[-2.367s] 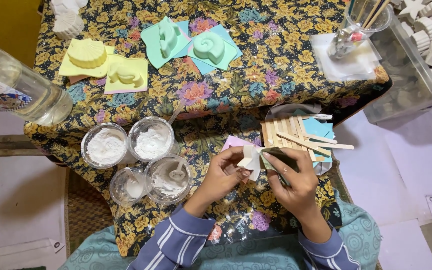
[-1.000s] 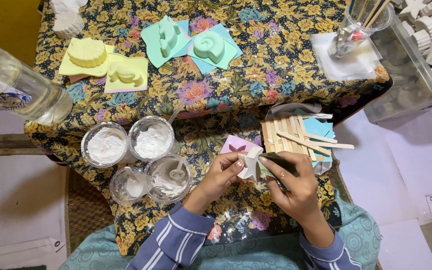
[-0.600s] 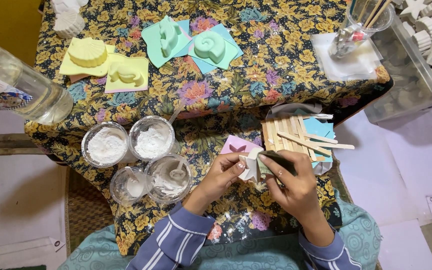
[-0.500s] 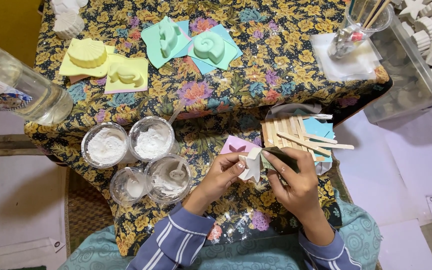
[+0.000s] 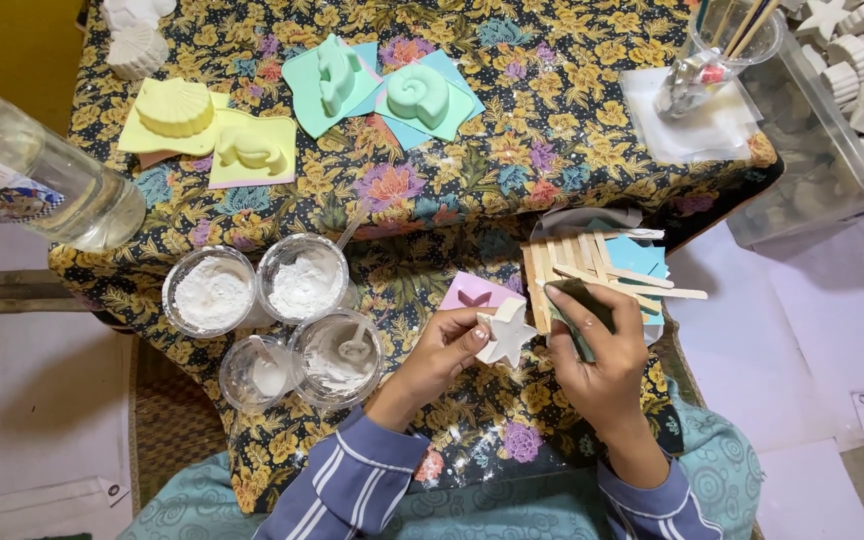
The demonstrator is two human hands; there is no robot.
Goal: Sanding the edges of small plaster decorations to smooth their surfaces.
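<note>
Hands are meeting over the lap, just below the surface's [image 5: 552, 130] front edge. The left hand [image 5: 444, 352] is pinching a white star [image 5: 508, 333] by its lower left side, fingers closed on it, holding it up between the two hands. The right hand [image 5: 597, 355] is closing its grip around a dark pad [image 5: 584, 300], thumb and fingers wrapped over it, with the pad just beside the star's right point; I cannot tell whether the two are touching. A pink mould [image 5: 477, 294] is lying just above the star, and wooden sticks [image 5: 592, 268] are lying in a row on blue sheets right behind the right hand. To the left of the left hand, four clear cups [image 5: 272, 325] holding white powder or paste are standing close together. Farther back, yellow moulds [image 5: 207, 135] and green and blue moulds [image 5: 377, 90] are resting on the floral cloth, well apart from the hands. A bottle [image 5: 42, 180] is lying at the left edge.
</note>
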